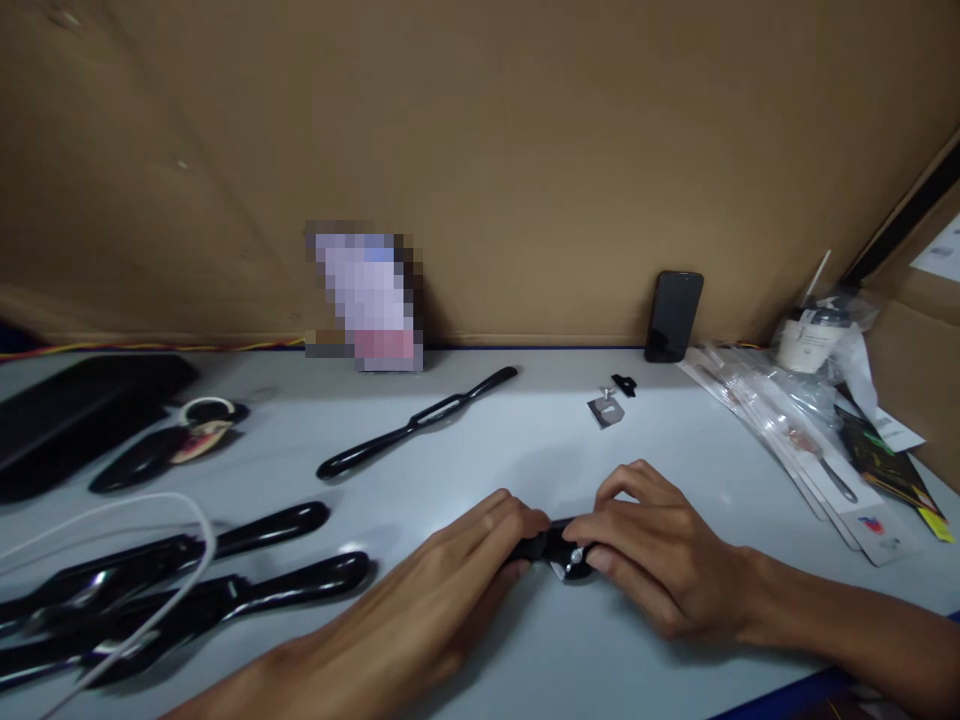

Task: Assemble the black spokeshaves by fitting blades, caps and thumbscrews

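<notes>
Low in the middle, my left hand (480, 550) is closed on a small black spokeshave (559, 540), with its palm over one end. My right hand (667, 555) pinches the other side near a shiny screw, thumb and fingertips touching the tool. Much of the spokeshave is covered by both hands. Beyond them lies a bare black spokeshave body (412, 430), slanting across the table. Right of it rest a flat grey slotted blade (604, 412) with a small screw beside it, and a small black cap piece (624, 384).
Several black spokeshaves (300, 585) lie at the left under a white cable (202, 520). Behind them are keys (202, 430) and a black case (82, 420). A phone (673, 316) leans on the cardboard wall. Packaged tools (795, 440) and a cup (810, 340) stand right.
</notes>
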`<state>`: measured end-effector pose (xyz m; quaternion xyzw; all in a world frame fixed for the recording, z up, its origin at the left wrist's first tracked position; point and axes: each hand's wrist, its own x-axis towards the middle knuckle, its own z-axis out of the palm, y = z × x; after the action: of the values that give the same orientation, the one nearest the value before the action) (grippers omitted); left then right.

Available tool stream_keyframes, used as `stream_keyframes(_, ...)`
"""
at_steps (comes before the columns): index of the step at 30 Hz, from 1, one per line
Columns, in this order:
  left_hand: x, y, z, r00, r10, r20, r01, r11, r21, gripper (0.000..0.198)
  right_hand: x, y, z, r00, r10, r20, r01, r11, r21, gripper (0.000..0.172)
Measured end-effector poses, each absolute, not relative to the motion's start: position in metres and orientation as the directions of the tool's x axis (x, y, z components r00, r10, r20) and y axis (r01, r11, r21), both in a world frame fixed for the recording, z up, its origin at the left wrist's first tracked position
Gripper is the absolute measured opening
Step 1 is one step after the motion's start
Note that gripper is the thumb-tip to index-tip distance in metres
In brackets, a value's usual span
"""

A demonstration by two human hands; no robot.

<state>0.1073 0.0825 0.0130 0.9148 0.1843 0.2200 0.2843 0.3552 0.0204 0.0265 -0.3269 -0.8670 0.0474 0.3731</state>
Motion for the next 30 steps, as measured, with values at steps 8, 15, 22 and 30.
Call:
stream_keyframes(8,0.107,0.08,0.007,0.805,0.48,0.348,0.269,-0.819,0.507,0.033,0.388,0.049,0.032,-0.251,0.778,0.576,0.703,0.556,-0.444,0.019)
stream_keyframes(15,0.103,0.1,-0.002,0.654,0.534,0.536,0.563,-0.817,0.126,0.053,0.432,0.09,0.011,-0.125,0.834,0.538,0.902,0.322,-0.288,0.027)
stream_keyframes(22,0.105,0.099,0.004,0.697,0.417,0.583,0.488,-0.872,0.039,0.041,0.43,0.093,-0.009,-0.199,0.858,0.473,0.908,0.343,-0.242,0.036)
stream_keyframes(30,0.088,0.144,-0.024,0.578,0.701,0.417,0.779,-0.626,-0.026,0.076,0.413,0.085,-0.006,-0.219,0.833,0.509,0.879,0.395,-0.268,0.037)
